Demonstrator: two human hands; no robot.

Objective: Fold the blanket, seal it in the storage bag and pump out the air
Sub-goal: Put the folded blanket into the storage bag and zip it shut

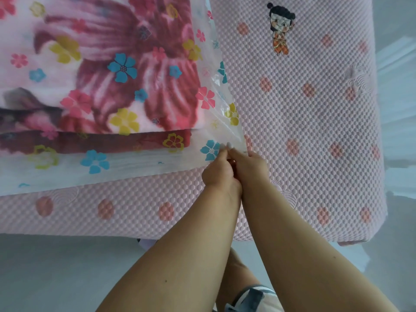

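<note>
Right now both hands meet at the near right corner of the storage bag [209, 122], side by side and touching each other. The left hand [219, 174] has its fingers curled, with the fingertips pinching the clear plastic edge just beside a blue printed flower. The right hand [252, 164] lies against it on the outer side, its fingers likewise closed on the same corner of the plastic, the pale nails showing at the edge. Both forearms reach forward from the bottom of the view, close together.

The bag is see-through, printed with small blue, pink and yellow flowers, and it lies flat on the bed [315, 122], taking up the left and upper left part of the view. Inside it sits the blanket [117, 64], folded into a thick stack of layers, white with large deep red and pink flower patterns. Its folded edge faces the person and stops short of the bag's near edge, so a strip of plastic with nothing in it runs along the front. The right side of the bag rises in a loose, wrinkled sheet from the pinched corner up toward the top of the view.

The bed has a pink quilted cover with a bumpy honeycomb texture and darker pink dots, and a small cartoon figure [280, 28] is printed on it near the top. Below the bed is a pale grey floor [56, 278].
</note>
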